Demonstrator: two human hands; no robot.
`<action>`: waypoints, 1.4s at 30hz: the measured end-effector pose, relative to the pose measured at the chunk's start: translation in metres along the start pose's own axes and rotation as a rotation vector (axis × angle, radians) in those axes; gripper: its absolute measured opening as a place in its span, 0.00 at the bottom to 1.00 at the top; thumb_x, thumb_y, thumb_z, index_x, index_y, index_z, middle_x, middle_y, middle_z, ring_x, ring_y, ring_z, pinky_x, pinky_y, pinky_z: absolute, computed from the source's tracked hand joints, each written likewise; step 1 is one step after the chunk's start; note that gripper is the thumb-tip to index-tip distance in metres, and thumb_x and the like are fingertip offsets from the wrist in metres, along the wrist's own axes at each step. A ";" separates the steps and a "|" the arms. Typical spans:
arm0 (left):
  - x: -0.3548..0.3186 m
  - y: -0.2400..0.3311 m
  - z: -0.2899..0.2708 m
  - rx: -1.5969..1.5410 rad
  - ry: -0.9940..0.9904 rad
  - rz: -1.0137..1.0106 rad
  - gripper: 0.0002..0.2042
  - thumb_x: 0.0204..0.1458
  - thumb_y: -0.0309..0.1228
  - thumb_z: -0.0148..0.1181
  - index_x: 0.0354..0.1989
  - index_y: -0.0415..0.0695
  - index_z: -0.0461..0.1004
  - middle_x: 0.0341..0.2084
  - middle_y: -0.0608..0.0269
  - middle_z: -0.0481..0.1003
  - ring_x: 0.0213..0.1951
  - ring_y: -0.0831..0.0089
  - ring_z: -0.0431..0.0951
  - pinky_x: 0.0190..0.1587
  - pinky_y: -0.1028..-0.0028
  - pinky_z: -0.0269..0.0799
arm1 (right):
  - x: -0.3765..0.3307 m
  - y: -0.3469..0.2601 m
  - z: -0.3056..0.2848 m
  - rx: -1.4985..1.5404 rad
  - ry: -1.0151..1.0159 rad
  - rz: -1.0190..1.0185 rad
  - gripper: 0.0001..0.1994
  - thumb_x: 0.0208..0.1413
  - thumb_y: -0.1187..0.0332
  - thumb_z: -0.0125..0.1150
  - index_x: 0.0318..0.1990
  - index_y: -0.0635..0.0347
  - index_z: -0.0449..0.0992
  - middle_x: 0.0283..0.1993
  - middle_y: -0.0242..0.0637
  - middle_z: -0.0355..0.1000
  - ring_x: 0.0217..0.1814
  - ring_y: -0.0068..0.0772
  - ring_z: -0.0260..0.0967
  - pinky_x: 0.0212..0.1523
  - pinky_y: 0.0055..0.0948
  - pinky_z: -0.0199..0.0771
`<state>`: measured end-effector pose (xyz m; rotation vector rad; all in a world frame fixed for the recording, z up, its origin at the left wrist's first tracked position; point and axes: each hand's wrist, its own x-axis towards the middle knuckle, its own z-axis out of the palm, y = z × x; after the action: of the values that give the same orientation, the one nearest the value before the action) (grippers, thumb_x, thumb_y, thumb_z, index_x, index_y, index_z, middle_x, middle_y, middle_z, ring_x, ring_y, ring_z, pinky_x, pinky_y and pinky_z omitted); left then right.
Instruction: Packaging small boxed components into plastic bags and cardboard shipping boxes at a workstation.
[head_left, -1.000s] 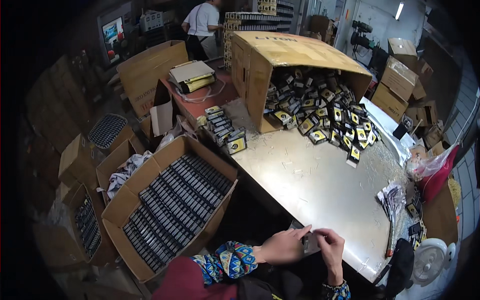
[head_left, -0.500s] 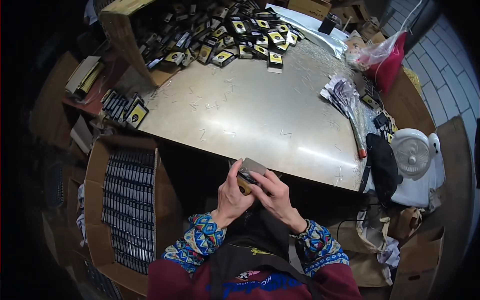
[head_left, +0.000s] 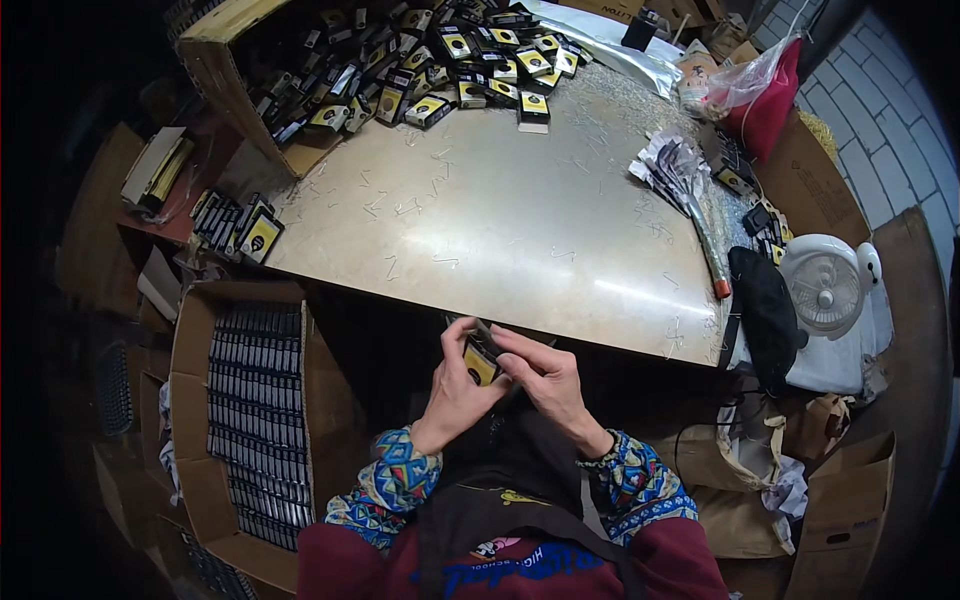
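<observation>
A maroon top (head_left: 660, 560) is worn, and its cloth is seen at both shoulders and across the chest. On the chest, large blue lettering (head_left: 575, 565) is printed, together with smaller pale letters and a small pink and white figure (head_left: 495, 547). Both forearms are covered by loose, gathered cloth: the left sleeve cover (head_left: 385, 490) and the right sleeve cover (head_left: 645, 490) are patterned with zigzags and diamonds in blue, white, yellow and red. Over the top, a dark apron (head_left: 500, 470) is worn with dark straps; near its upper edge a yellow marking (head_left: 518, 497) is carried, whose shape is perhaps distorted by folds.
</observation>
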<state>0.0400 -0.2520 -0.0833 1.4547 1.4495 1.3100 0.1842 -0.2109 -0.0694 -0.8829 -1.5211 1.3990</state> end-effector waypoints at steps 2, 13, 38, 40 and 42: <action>0.001 0.010 -0.001 0.151 0.036 -0.013 0.36 0.44 0.29 0.68 0.60 0.41 0.52 0.43 0.49 0.71 0.43 0.56 0.76 0.43 0.64 0.73 | -0.001 -0.003 0.001 0.040 -0.008 0.016 0.13 0.54 0.77 0.63 0.47 0.66 0.79 0.49 0.45 0.77 0.45 0.25 0.76 0.46 0.22 0.76; -0.002 0.007 0.004 0.435 0.127 0.125 0.26 0.43 0.28 0.66 0.51 0.38 0.61 0.35 0.46 0.73 0.37 0.45 0.76 0.38 0.59 0.72 | -0.006 -0.010 0.011 -0.002 0.150 0.145 0.11 0.54 0.77 0.64 0.46 0.67 0.80 0.43 0.39 0.79 0.41 0.20 0.75 0.42 0.17 0.75; 0.031 0.031 0.013 0.427 0.094 0.245 0.40 0.42 0.31 0.71 0.63 0.38 0.55 0.47 0.49 0.67 0.43 0.57 0.72 0.47 0.65 0.71 | 0.036 -0.027 -0.051 -0.677 0.403 -0.628 0.15 0.48 0.86 0.59 0.46 0.68 0.75 0.47 0.50 0.75 0.46 0.47 0.75 0.44 0.32 0.76; 0.033 0.025 0.016 0.372 0.057 0.216 0.38 0.43 0.30 0.70 0.62 0.37 0.56 0.47 0.49 0.67 0.42 0.58 0.72 0.46 0.65 0.72 | 0.047 -0.014 -0.061 -0.781 0.226 -0.584 0.15 0.50 0.84 0.60 0.47 0.67 0.74 0.49 0.50 0.74 0.50 0.47 0.74 0.47 0.34 0.76; 0.030 0.016 0.019 0.286 0.003 0.224 0.35 0.45 0.27 0.68 0.61 0.37 0.57 0.47 0.50 0.68 0.39 0.63 0.74 0.39 0.69 0.73 | 0.049 -0.008 -0.067 -0.784 0.154 -0.544 0.17 0.51 0.86 0.60 0.50 0.66 0.73 0.51 0.49 0.73 0.51 0.44 0.74 0.51 0.34 0.75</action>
<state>0.0585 -0.2216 -0.0678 1.8470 1.5594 1.2737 0.2279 -0.1417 -0.0558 -0.8902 -2.0168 0.3163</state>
